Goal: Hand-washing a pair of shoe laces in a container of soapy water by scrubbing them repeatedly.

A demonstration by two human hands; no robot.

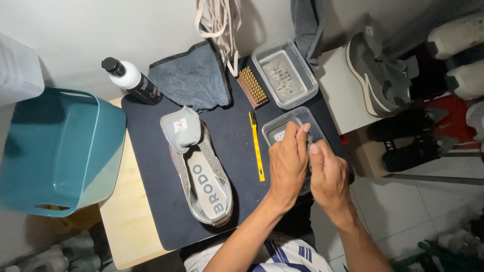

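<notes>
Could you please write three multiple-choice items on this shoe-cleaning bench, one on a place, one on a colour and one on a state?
1. Where does the thin yellow brush lie?
A. Between the shoe and the nearer clear container
B. Inside the teal tub
C. On the grey cloth

2. What colour is the tub at the left?
A. Red
B. Teal
C. White

3. How is the shoe's tongue?
A. Laced down flat
C. Cut off
B. Pulled up and open, no laces

Answers:
1 A: the thin yellow brush lies on the dark mat between the shoe and the nearer clear container, where the left hand and right hand meet.
2 B: the tub is teal.
3 B: the tongue stands up, showing the insole.
</notes>
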